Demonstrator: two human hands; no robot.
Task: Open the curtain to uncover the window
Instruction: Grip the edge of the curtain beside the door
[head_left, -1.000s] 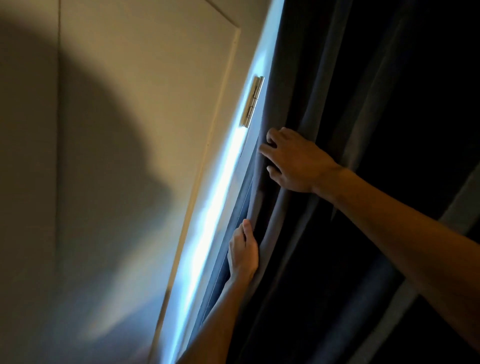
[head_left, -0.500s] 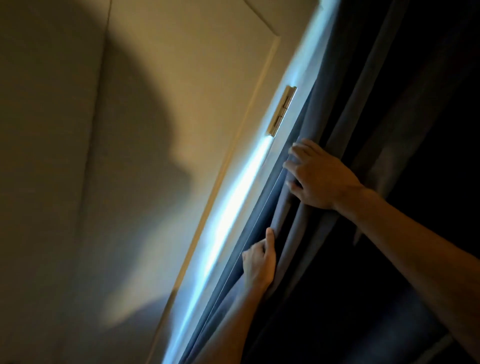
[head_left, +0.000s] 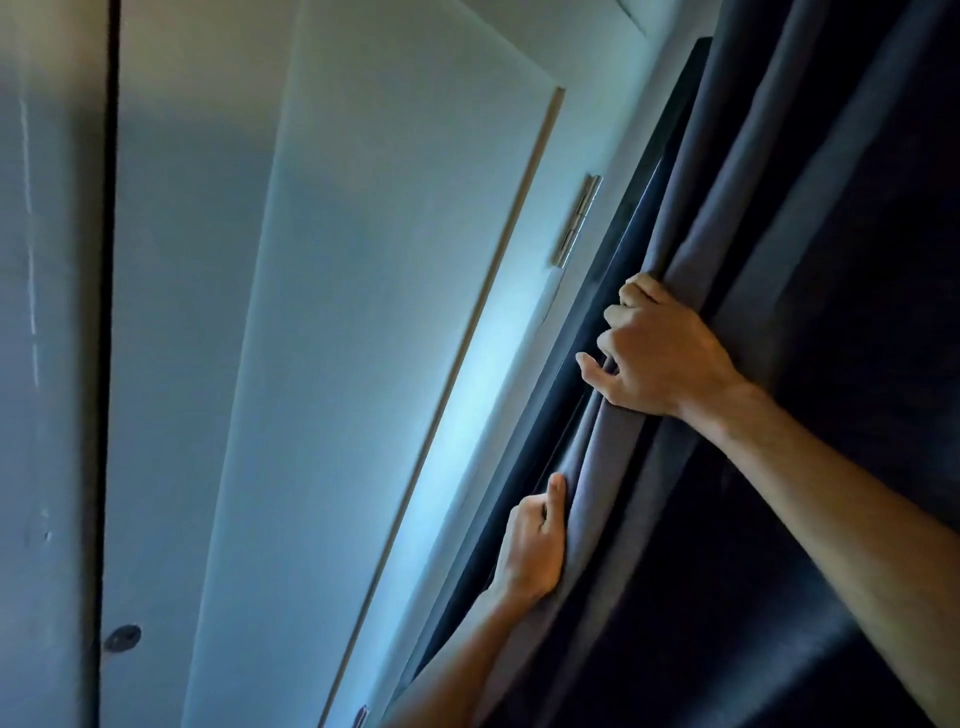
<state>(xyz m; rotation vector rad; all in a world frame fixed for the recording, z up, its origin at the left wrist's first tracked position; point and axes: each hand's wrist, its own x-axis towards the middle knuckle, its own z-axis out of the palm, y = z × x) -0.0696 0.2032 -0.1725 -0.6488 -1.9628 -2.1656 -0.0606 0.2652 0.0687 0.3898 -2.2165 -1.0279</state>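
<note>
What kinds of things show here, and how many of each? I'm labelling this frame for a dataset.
Hands: 2, the left hand and the right hand, both gripping the curtain
Curtain: 1, dark
Metal hinges: 2, the upper hinge and the lower hinge at the bottom edge
Total: 5

Both hands raised and closed, bare forearms reaching up.

The right hand sits higher, knuckles up, fingers curled into a fist, forearm running down to the lower right corner. The left hand is below it, fingers folded, thumb pointing straight up, its forearm rising from the bottom edge.
</note>
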